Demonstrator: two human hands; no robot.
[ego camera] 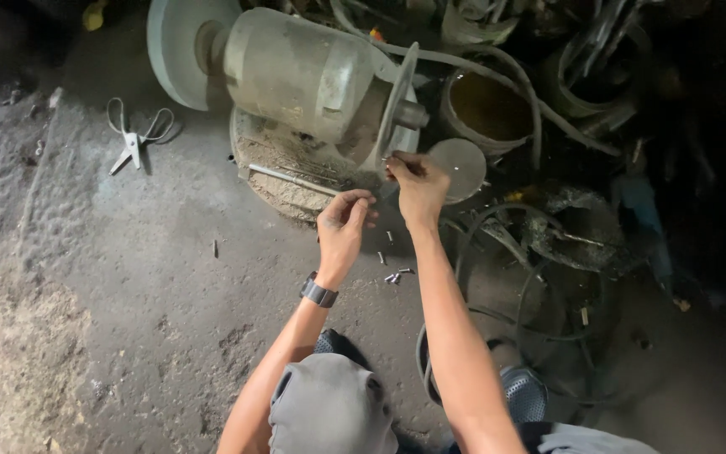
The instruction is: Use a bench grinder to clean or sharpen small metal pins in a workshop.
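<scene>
The right hand (418, 181) is pinching something small against the thin wheel (398, 105) of the motor (304, 71) at twelve o'clock, while the left hand (342, 223), fingers curled as if pinching, is hovering at seven o'clock, above loose bolts (395, 275) lying within reach on the floor (128, 277).

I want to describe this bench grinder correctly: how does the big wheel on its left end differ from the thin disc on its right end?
The big wheel is thick and pale green-grey; the thin disc is a slim metal plate seen almost edge-on. The big wheel is wider across than the thin disc. No hand is near the big wheel, while the right hand pinches something small at the thin disc's lower edge. Both sit on the same motor.
</scene>
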